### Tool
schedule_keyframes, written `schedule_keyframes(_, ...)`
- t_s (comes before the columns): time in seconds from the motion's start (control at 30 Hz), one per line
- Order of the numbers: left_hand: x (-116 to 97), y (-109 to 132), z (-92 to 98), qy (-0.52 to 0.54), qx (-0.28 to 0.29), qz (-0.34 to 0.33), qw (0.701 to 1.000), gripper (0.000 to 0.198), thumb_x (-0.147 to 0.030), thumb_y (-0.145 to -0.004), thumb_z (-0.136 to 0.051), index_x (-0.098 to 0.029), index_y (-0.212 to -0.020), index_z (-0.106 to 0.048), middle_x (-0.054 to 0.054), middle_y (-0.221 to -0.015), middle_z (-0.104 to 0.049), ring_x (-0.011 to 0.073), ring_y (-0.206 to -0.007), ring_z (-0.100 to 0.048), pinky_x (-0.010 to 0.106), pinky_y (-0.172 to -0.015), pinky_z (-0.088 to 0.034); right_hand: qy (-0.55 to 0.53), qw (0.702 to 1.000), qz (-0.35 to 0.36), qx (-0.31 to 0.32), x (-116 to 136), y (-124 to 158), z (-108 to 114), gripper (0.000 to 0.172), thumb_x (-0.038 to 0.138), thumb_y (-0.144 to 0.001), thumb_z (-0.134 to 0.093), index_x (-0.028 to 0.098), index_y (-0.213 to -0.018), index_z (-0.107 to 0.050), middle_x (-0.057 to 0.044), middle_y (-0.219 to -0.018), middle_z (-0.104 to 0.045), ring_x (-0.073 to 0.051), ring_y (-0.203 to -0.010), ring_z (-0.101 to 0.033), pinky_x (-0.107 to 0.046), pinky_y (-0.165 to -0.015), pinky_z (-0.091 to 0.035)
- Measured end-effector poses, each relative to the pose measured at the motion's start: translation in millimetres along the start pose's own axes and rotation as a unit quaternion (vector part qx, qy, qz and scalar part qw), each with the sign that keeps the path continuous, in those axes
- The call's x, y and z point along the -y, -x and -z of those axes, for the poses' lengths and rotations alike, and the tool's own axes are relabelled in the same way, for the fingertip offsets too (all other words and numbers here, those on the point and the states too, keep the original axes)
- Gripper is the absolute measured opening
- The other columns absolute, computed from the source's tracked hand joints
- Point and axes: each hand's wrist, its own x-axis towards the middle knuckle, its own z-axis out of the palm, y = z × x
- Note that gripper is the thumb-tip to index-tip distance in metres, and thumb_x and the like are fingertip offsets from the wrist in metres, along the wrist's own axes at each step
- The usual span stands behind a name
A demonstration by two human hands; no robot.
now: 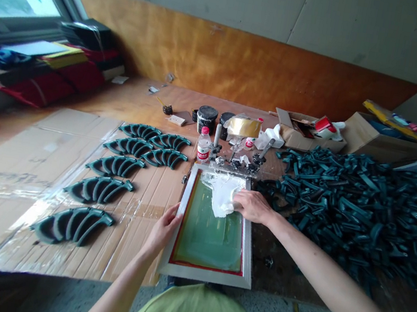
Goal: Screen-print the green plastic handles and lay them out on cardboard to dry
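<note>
A silk-screen frame [249, 260] with a pale metal rim and a green mesh lies in front of me. My left hand [167, 226] is closed on its left rim, fingers at the outer side. Over the upper mesh lies a white, wet-looking patch [223, 193]; whether it is ink or a soaked cloth I cannot tell. At its right edge my right hand [254, 206] has its fingers curled together, and what they hold is hidden. A clamp stand [233, 166] with metal posts is behind the frame's far end.
Curved dark green plastic pieces [73, 223] lie in rows on cardboard [52, 150] at left. A large heap of similar pieces [344, 212] covers the right side. Behind the frame are a red-capped bottle [203, 145], a black tub [206, 118], a tape roll [244, 127] and an open carton [316, 141].
</note>
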Motion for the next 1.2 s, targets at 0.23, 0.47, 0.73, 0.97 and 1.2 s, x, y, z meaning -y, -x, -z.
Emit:
schedule_keyframes(0.23,-4.0,0.0,-1.5,0.012,-0.026,0.014,0.999,0.087,-0.063,-0.066,-0.071,-0.014,-0.135,-0.053,-0.001,-0.068,-0.064,0.0148,-0.058,-0.058,0.024,-0.052,-0.043,0.033,0.996,0.003,-0.078,20.8,10.8,-36.2,0.024,0.007,-0.086,-0.047,0.016,-0.091,-0.068,-0.010,-0.094,-0.066,-0.022,-0.095,-0.053,-0.033,-0.084,-0.043)
schedule_keyframes(0.47,-22.9,8.8,-1.5,0.010,-0.016,0.016,1.000,0.086,-0.064,-0.067,-0.070,-0.017,-0.136,-0.052,0.000,-0.072,-0.066,0.0157,-0.061,-0.060,0.025,-0.055,-0.046,-0.022,0.992,-0.082,-0.090,-0.1,-23.6,0.0,0.030,0.029,-0.088,-0.063,0.024,-0.118,-0.064,-0.005,-0.102,-0.069,-0.021,-0.096,-0.059,-0.031,-0.085,-0.044)
schedule_keyframes(0.73,-109.6,25.4,6.7,0.044,-0.011,0.001,0.999,0.070,-0.073,-0.072,-0.059,-0.017,-0.111,-0.070,0.006,-0.085,-0.073,0.0211,-0.069,-0.065,0.029,-0.057,-0.050,-0.015,0.937,-0.294,-0.187,-54.3,-35.2,34.6,0.044,0.040,-0.095,-0.050,0.022,-0.135,-0.053,-0.009,-0.113,-0.066,-0.023,-0.096,-0.061,-0.033,-0.083,-0.045)
schedule_keyframes(0.97,-189.6,-13.4,-16.2,0.147,-0.027,-0.179,0.972,0.058,-0.069,-0.078,-0.055,-0.015,-0.095,-0.067,0.008,-0.087,-0.072,0.0190,-0.077,-0.067,0.028,-0.062,-0.054,-0.085,0.941,-0.313,-0.095,-38.3,27.7,-39.2,0.032,0.042,-0.091,-0.056,0.018,-0.110,-0.065,-0.007,-0.098,-0.070,-0.023,-0.093,-0.061,-0.032,-0.080,-0.045)
schedule_keyframes(1.2,-141.3,-3.2,-47.8,0.154,-0.023,-0.068,0.985,0.058,-0.068,-0.078,-0.057,-0.019,-0.109,-0.060,0.004,-0.079,-0.070,0.0145,-0.064,-0.066,0.023,-0.054,-0.052,-0.053,0.969,-0.221,-0.095,27.9,18.7,-57.3,0.016,0.030,-0.089,-0.064,0.022,-0.102,-0.068,-0.007,-0.098,-0.063,-0.022,-0.099,-0.054,-0.034,-0.087,-0.042)
